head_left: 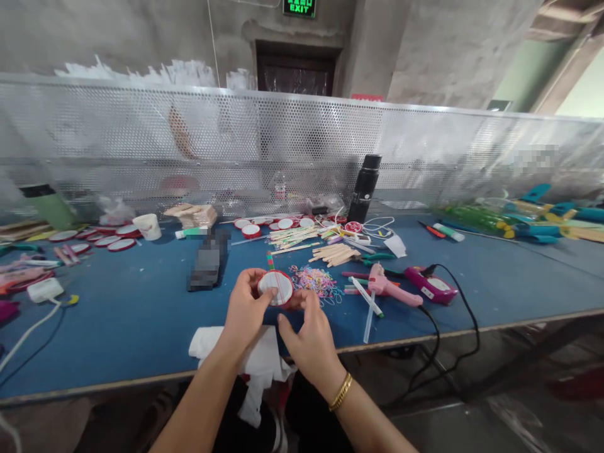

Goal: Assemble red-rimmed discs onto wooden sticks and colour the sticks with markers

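My left hand [249, 302] grips a small round drum-like disc [278, 290] with a white face and a red rim, the thumb pressed on the face. From its top edge sticks up a short stick end with red and green bands [270, 260], and a thin reddish line runs across the face. Around the lower right rim curl the fingers of my right hand [309, 324], its thumb apart from the face; a gold bracelet is on that wrist. Just behind lies a heap of small coloured rubber bands [317, 282]. White tissue [236, 343] hangs over the table edge below.
A pink glue gun [394, 288] and a purple box [430, 286] with cables lie right. Wooden sticks [334, 254], more red-rimmed discs [285, 223] and a black bottle [365, 189] stand further back. A black blurred object [207, 261], a paper cup [148, 226] and a mesh screen [212, 145] are also there.
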`<move>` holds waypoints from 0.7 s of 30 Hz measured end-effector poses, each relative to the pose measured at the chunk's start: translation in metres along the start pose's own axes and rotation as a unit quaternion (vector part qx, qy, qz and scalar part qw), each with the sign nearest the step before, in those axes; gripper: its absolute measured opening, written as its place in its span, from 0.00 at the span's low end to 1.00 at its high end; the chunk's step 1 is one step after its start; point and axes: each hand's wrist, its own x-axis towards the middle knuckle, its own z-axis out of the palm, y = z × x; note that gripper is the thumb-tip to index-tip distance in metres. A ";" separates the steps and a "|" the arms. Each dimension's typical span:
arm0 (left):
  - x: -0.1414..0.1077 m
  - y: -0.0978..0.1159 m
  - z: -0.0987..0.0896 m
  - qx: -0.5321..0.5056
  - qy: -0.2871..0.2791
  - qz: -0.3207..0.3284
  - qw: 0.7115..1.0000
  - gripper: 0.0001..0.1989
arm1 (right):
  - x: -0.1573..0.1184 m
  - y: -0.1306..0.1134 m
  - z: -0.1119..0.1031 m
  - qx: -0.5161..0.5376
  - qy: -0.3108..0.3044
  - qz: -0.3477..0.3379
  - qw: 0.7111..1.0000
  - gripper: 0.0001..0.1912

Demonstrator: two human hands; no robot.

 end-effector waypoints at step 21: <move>0.038 0.035 0.024 0.050 -0.024 0.002 0.998 0.20 | -0.002 -0.016 -0.004 -0.085 -0.300 -0.156 0.937 0.24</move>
